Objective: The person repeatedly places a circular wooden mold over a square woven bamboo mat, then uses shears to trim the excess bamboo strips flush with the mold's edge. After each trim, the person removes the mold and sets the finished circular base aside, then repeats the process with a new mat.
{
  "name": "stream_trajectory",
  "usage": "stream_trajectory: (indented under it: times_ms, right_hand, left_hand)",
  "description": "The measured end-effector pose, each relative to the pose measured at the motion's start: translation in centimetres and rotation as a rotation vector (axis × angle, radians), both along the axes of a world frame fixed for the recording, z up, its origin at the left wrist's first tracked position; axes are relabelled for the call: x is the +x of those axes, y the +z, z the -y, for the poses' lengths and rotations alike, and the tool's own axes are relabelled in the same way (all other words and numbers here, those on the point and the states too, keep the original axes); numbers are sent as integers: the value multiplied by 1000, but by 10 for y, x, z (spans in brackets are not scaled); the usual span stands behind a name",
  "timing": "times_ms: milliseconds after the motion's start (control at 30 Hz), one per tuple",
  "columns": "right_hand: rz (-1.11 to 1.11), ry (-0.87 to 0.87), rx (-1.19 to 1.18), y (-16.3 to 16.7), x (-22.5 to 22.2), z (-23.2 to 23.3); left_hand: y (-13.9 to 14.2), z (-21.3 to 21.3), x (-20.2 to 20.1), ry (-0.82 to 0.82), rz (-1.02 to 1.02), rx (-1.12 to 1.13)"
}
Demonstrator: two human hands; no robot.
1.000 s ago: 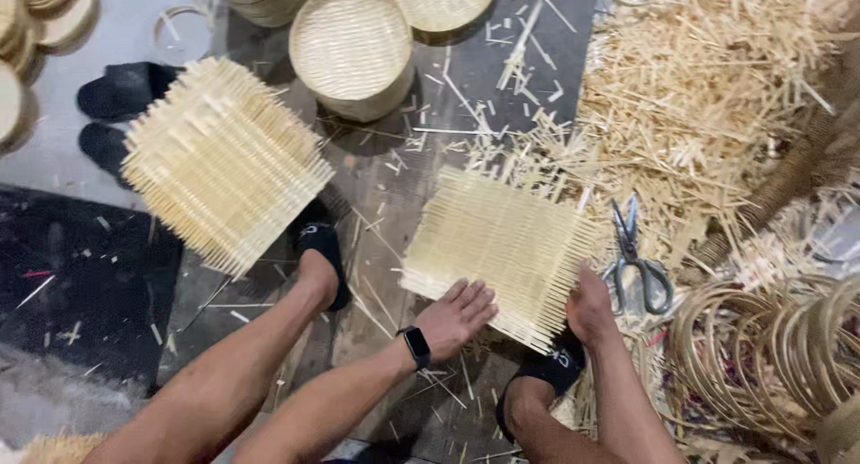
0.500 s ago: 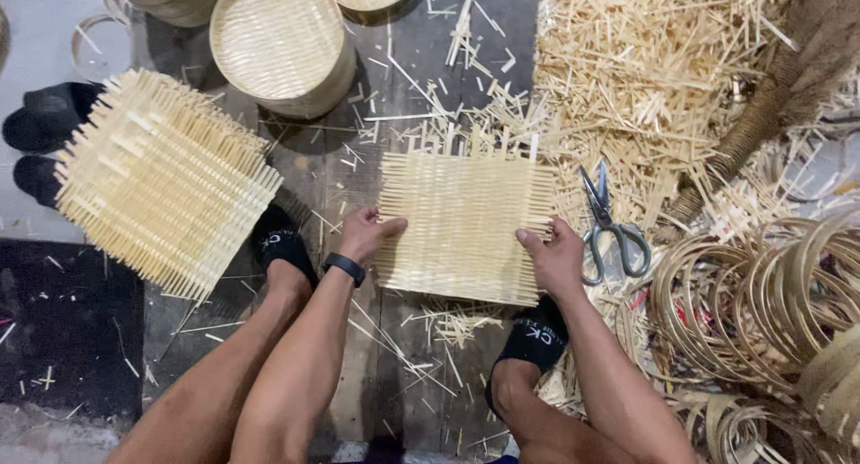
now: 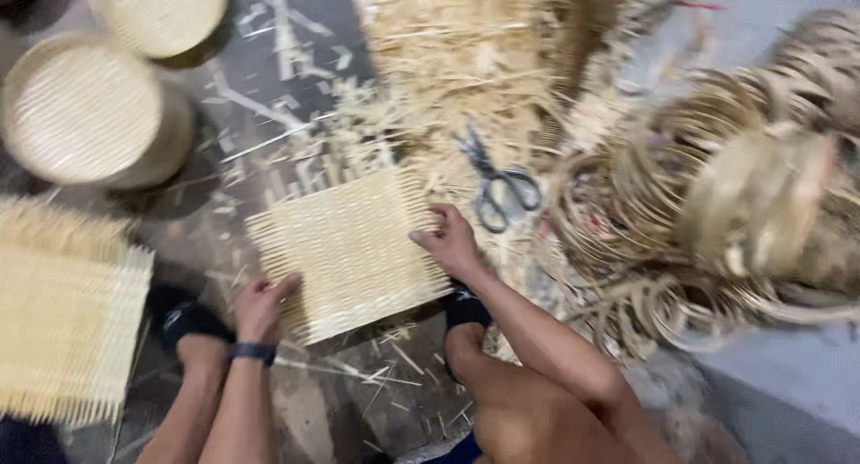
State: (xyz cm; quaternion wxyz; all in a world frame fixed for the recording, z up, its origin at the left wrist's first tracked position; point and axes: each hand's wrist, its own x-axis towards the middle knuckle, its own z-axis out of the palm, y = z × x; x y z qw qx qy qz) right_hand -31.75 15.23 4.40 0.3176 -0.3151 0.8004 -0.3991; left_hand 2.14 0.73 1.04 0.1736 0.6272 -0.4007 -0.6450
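Both hands grip the woven bamboo mat (image 3: 349,249) mid-frame on the floor: left hand (image 3: 262,305) lower-left edge, right hand (image 3: 451,242) right edge, scissors (image 3: 494,182) just beyond.

Bare forearms, no sleeves in view. Dark band with a small watch face around the wrist of the left hand (image 3: 262,305); nothing worn on the right hand (image 3: 451,243). Bare legs, black sandals on both feet, a sliver of blue shorts at the lower edge.
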Motion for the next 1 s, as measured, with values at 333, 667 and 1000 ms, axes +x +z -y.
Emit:
stream_trajectory:
  times_ms: [333, 667, 1000]
  right_hand:
    - [-800, -784, 130, 180, -230, -244]
    - [-998, -307, 68, 158, -230, -314]
    - [-1333, 254, -159, 290, -177, -237]
  left_hand:
    - [16, -7, 2, 116, 211, -419]
    - [57, 7, -8, 270, 82, -523]
    - [152, -8, -64, -10, 124, -913]
